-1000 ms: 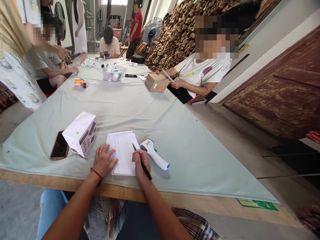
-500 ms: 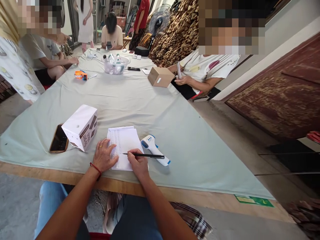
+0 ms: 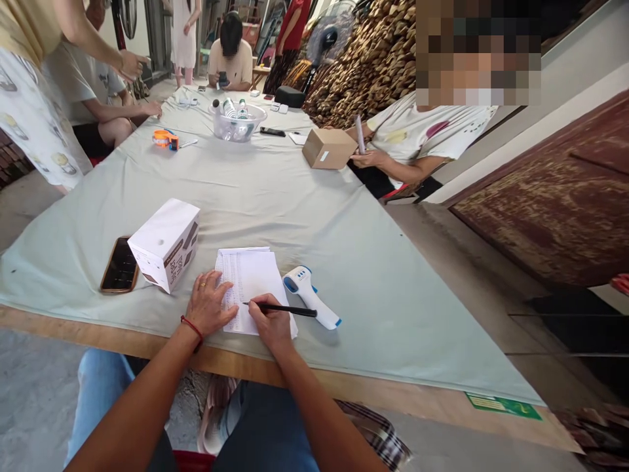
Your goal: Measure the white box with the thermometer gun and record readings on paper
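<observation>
My right hand [image 3: 271, 324] grips a black pen [image 3: 289, 309], its tip at the sheets of paper [image 3: 255, 272] near the middle. Handwriting fills the left side of the top sheet, while the right side looks blank. Fingers spread, my left hand [image 3: 211, 305] lies flat on the paper's left edge. A white and blue infrared thermometer [image 3: 312, 298] rests just right of the paper, partly behind the pen. To the left stands a white box [image 3: 164, 242] with brown print, and a phone [image 3: 119, 265] lies beside it.
A pale cloth covers the table [image 3: 393, 314]. Farther back are a clear plastic basin [image 3: 239, 126] with bottles, orange tape [image 3: 162, 137] and a cardboard box [image 3: 328, 149]. A person on the right holds a phone [image 3: 360, 134]; several other people are around the far end.
The view has shifted slightly, so the table things appear farther right. The pen has tilted a little in my right hand; my left hand stays on the paper.
</observation>
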The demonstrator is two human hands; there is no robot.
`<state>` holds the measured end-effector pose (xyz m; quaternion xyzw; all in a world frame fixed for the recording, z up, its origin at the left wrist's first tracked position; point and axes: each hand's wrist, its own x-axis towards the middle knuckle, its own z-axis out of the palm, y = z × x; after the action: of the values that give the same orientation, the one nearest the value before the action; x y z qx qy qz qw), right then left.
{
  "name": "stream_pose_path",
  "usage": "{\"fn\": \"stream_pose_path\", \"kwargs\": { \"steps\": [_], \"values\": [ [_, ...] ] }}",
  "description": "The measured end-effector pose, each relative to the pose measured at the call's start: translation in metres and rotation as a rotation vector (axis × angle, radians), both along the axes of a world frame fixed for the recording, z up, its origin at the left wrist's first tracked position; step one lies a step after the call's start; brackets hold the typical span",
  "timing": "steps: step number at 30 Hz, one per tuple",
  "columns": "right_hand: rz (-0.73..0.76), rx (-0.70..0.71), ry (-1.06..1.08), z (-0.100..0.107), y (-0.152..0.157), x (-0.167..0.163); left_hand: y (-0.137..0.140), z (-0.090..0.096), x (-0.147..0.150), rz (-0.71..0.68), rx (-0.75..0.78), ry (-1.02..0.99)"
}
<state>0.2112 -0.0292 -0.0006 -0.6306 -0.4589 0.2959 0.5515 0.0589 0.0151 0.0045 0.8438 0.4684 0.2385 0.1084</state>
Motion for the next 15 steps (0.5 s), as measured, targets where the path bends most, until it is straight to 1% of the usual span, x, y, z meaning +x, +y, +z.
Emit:
{"fn": "stream_pose_path", "kwargs": {
  "steps": [15],
  "values": [
    [0.046,-0.017,-0.053,-0.0072,-0.0002,0.0012,-0.0006,0.0000,0.0000,-0.001,0.007,0.018]
  ]
}}
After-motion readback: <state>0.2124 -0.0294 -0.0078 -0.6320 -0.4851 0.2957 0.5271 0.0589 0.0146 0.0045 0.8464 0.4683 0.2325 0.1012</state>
